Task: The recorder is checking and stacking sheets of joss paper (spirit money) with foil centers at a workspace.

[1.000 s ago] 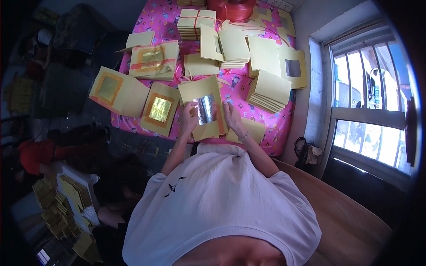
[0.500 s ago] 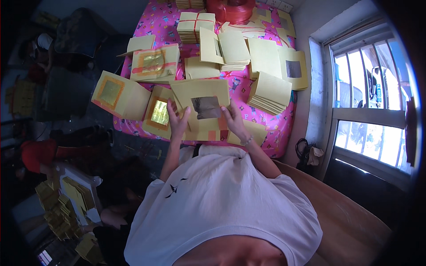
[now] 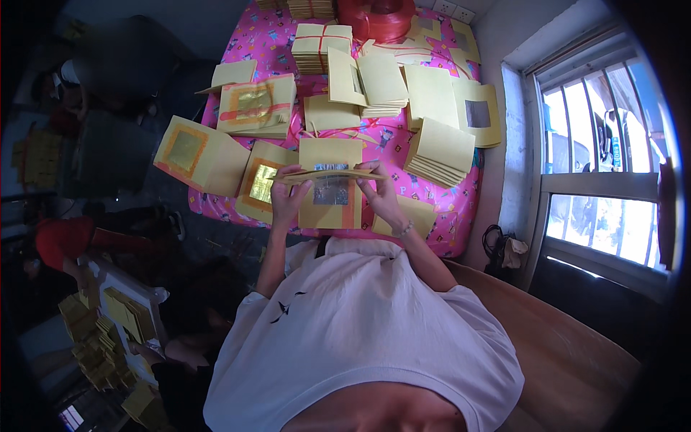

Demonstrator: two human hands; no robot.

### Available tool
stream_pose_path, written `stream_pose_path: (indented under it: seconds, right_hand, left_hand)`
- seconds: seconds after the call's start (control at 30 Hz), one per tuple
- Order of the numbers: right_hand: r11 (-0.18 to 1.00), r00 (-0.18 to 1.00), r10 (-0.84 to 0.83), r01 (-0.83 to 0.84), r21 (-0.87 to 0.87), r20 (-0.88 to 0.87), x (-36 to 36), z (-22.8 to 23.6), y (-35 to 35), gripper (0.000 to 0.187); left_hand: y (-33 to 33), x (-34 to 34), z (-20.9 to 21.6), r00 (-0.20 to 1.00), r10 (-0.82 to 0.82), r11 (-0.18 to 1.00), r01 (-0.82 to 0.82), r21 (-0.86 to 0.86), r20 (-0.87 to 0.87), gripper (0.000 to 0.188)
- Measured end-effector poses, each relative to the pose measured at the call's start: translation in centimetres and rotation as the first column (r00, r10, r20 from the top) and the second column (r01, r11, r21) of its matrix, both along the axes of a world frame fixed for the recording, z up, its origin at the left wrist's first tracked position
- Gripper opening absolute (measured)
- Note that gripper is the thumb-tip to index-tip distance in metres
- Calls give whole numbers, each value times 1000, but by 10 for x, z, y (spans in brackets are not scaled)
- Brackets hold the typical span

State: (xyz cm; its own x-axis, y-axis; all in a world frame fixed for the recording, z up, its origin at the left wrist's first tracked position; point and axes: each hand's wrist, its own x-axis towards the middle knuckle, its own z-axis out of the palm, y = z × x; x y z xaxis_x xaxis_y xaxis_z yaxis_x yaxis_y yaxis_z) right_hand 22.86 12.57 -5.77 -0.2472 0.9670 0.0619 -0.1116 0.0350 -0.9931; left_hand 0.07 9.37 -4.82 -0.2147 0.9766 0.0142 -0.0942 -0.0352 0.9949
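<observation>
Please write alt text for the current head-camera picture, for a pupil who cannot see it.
A person's left hand and right hand hold thin yellow paper edge-on above a yellow sheet with a silvery panel. More yellow paper stacks and a roll of glossy red twine lie on a pink patterned tablecloth.

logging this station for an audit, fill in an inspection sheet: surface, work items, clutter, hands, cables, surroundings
surface: pink cartoon-printed table cover, partly hidden by paper
work items: flat yellow paper piece held edge-on; yellow paper sheet with a square silver panel lies below it
clutter: square yellow paper stack tied with red string, round red plastic roll, fanned yellow paper stack
hands: left hand and right hand grip opposite ends of the held piece
cables: black coiled cord right of the table
surroundings: bright barred window at right; person in red in the dim area at left
</observation>
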Motion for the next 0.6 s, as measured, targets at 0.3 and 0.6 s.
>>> stream_pose_path:
  seconds: [0.3,0.6]
  right_hand:
    - [1000,995,-2,-1,-26,-98,-11,3,5,40]
    - [999,997,-42,44,-25,62,-13,-11,7,45]
  left_hand:
    - [13,8,-26,988,-150,989,150,11,-23,32]
    - [15,11,-43,999,-41,999,41,12,16,21]
